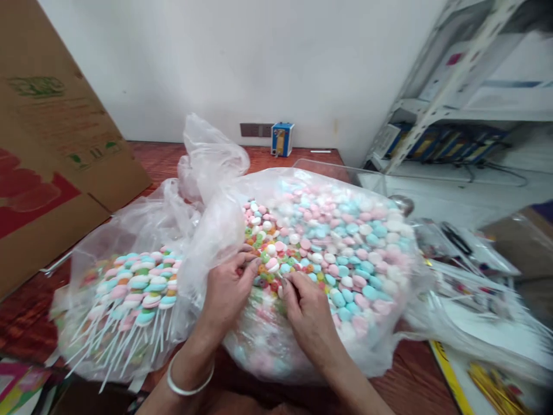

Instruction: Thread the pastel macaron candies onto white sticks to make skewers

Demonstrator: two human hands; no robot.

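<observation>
A large clear plastic bag lies open on the table, full of small pastel discs in pink, blue and white, with small orange, green and red ring pieces among them. Over its left part is my left hand, thumb and fingertips closed together at the pieces; what they hold is too small to make out. My right hand is pinched just to the right, low over the pieces, its grip hidden. To the left, macaron-shaped lollipops on white sticks lie in another plastic bag.
A cardboard box stands at the left. Behind the bags, a small blue device sits by the wall. White metal shelving rises at the right, above packets and gold ties.
</observation>
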